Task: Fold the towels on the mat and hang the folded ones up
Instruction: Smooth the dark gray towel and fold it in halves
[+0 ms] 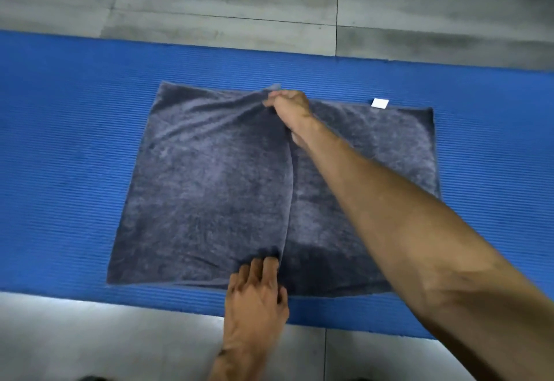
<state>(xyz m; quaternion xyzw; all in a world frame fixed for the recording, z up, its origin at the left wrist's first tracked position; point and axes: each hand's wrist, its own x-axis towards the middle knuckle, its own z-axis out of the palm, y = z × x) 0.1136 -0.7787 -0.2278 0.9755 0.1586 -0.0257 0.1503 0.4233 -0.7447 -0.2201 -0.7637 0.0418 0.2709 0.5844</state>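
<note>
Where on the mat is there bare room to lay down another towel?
Bare blue mat lies left of the grey towel, and more to its right. The strips beyond and before it are narrow. The middle is crowded: left hand and right hand grip the towel.

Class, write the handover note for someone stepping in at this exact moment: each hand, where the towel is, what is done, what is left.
Right hand pinches the gray towel's far edge at mid-width.
Left hand has its fingers on the near edge at the same line.
Towel lies spread on the blue mat, white tag at the far right.
Done: a ridge runs between the hands.
Left: complete the fold, then hang it up.
</note>
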